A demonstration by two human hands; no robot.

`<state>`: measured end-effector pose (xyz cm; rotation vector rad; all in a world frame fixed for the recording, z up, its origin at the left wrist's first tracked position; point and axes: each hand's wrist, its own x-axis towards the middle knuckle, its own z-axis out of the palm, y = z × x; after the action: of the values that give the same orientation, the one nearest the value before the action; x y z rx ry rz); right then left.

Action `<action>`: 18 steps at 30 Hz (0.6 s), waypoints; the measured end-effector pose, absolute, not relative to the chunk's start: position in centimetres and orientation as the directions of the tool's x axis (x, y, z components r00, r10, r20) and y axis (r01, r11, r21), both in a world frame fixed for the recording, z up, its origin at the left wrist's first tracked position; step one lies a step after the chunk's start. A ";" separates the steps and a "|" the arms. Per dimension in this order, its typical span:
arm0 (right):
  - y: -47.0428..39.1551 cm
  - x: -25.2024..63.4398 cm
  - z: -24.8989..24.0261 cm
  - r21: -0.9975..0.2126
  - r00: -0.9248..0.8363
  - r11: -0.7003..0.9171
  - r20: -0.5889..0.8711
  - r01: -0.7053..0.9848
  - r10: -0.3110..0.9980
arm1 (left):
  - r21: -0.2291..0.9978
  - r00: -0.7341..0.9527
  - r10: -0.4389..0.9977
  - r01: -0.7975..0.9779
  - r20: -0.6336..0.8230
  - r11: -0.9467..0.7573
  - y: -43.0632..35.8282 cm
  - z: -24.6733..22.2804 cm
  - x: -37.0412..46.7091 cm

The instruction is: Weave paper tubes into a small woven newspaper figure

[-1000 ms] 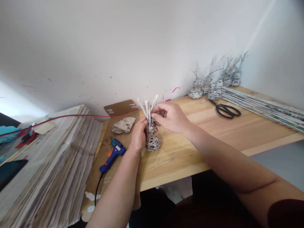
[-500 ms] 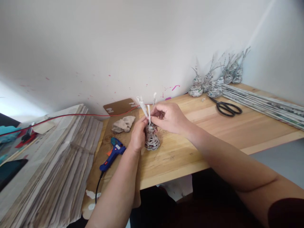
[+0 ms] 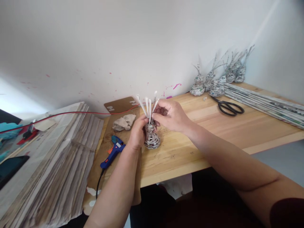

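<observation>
A small gourd-shaped piece woven from rolled newspaper point(image 3: 152, 141) stands upright at the table's middle. Several white paper strips point(image 3: 149, 109) fan up out of its narrow top. My left hand point(image 3: 138, 130) is closed round the left side of its neck. My right hand point(image 3: 169, 114) pinches one of the paper strips at the right of the top, thumb and forefinger near its base. The right hand's other fingers are curled and partly hidden behind the strips.
A blue glue gun point(image 3: 113, 152) and a crumpled cloth point(image 3: 123, 122) lie on a brown board point(image 3: 118, 103). Newspapers point(image 3: 71, 158) are stacked at left. Black scissors point(image 3: 229, 107), paper rolls point(image 3: 263, 103) and several woven gourds point(image 3: 197, 85) occupy the back right. A red wire point(image 3: 95, 112) crosses behind.
The paper strips, bunched closer before, now stand spread apart. My right hand has shifted slightly, from near the middle strip to one at the right. My left hand keeps its hold.
</observation>
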<state>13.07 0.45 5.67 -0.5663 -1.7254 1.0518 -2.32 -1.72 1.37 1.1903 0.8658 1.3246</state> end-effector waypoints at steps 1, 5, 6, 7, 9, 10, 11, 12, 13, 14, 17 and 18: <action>0.4 13.0 5.6 -0.843 -0.378 0.531 0.519 -0.082 0.767 | 0.963 0.119 0.981 -0.244 0.151 -0.118 -1.8 1.5 -2.4; 0.4 12.8 5.3 -0.749 -0.273 0.661 0.628 0.041 0.729 | 0.967 0.128 0.988 -0.246 0.092 -0.059 -1.9 1.8 -2.5; 0.5 12.8 5.3 -0.724 -0.257 0.687 0.653 0.064 0.712 | 0.966 0.124 0.989 -0.254 0.084 -0.050 -1.9 1.9 -2.5; 0.6 12.8 5.2 -0.705 -0.249 0.705 0.671 0.077 0.698 | 0.963 0.124 0.988 -0.263 0.087 -0.051 -1.9 1.9 -2.5; 0.7 12.9 5.2 -0.695 -0.250 0.715 0.680 0.077 0.689 | 0.955 0.137 0.983 -0.286 0.124 -0.080 -1.8 1.7 -2.4; 0.8 12.9 5.2 -0.704 -0.254 0.707 0.673 0.071 0.695 | 0.950 0.145 0.978 -0.296 0.149 -0.100 -1.8 1.6 -2.3; 0.9 12.9 5.2 -0.718 -0.258 0.693 0.659 0.064 0.706 | 0.946 0.150 0.974 -0.302 0.172 -0.120 -1.8 1.5 -2.2; 0.9 13.0 5.2 -0.736 -0.263 0.675 0.641 0.057 0.721 | 0.942 0.147 0.971 -0.307 0.190 -0.138 -1.7 1.3 -2.1; 0.8 13.0 5.2 -0.756 -0.271 0.653 0.618 0.051 0.738 | 0.939 0.137 0.970 -0.308 0.202 -0.152 -1.7 1.2 -2.0; 0.8 13.0 5.3 -0.776 -0.285 0.629 0.593 0.045 0.753 | 0.938 0.126 0.970 -0.306 0.208 -0.162 -1.7 1.1 -1.9; 0.7 13.2 5.4 -0.827 -0.353 0.562 0.520 0.021 0.778 | 0.940 0.105 0.970 -0.289 0.218 -0.180 -1.7 1.0 -1.8; 0.7 13.3 5.4 -0.836 -0.380 0.549 0.501 0.022 0.778 | 0.943 0.103 0.970 -0.277 0.220 -0.184 -1.8 1.0 -1.7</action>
<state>13.32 0.74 5.43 -0.6630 -1.7862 0.9466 -1.74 -1.76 0.97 1.2103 0.8080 1.3710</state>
